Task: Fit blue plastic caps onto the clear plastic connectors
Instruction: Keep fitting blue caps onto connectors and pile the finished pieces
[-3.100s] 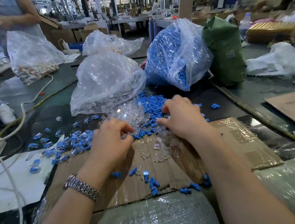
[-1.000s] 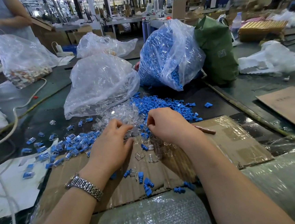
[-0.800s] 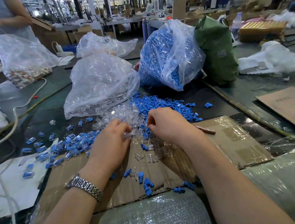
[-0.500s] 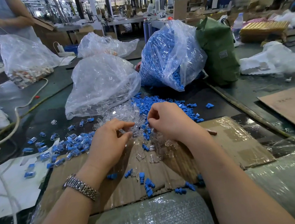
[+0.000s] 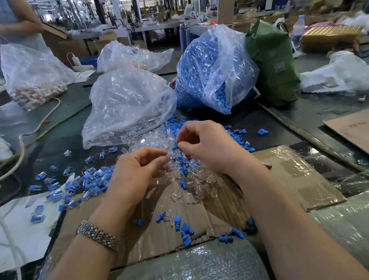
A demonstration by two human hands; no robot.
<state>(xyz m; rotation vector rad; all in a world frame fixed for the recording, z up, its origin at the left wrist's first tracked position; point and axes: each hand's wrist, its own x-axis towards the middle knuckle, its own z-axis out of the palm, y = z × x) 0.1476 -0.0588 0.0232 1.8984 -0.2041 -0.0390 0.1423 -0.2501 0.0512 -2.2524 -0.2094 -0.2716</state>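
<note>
My left hand (image 5: 135, 175) pinches a clear plastic connector (image 5: 166, 159) between thumb and fingertips. My right hand (image 5: 206, 146) pinches a small blue cap (image 5: 175, 147) just right of it, a short gap between the two parts. Both hands hover above a loose pile of clear connectors (image 5: 148, 142) and blue caps (image 5: 236, 135) on the table. More clear connectors (image 5: 194, 188) lie on the cardboard sheet (image 5: 293, 175) under my wrists. Capped connectors (image 5: 87, 184) are heaped to the left.
A clear bag of connectors (image 5: 127, 104) and a bag of blue caps (image 5: 208, 70) stand behind the piles, a green bag (image 5: 273, 65) to their right. Loose blue caps (image 5: 185, 231) dot the cardboard's near edge. A white cable (image 5: 21, 149) runs at left. Another person (image 5: 12, 23) stands at far left.
Both hands have lifted off the piles; the left now pinches a clear connector and the right a blue cap, brought close together.
</note>
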